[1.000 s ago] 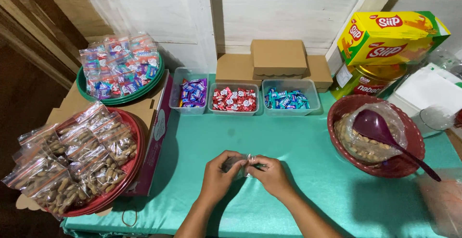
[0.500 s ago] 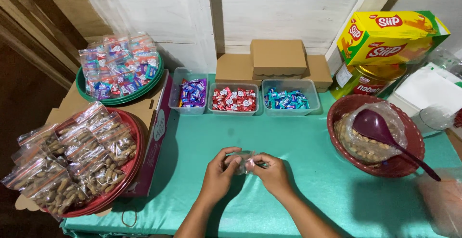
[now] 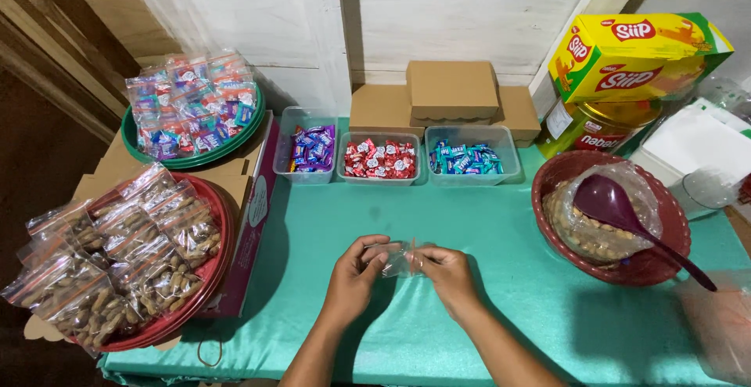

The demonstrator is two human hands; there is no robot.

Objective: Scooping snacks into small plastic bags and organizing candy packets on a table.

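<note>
Fingers of the left hand and right hand pinch one small clear plastic bag between them, just above the green-covered counter. Behind stand three clear tubs of purple, red and blue sweets, and three brown cardboard boxes. Two round trays of filled bags sit left; a red basket of peanuts with one purple scoop sits right, below a yellow-green carton
</note>
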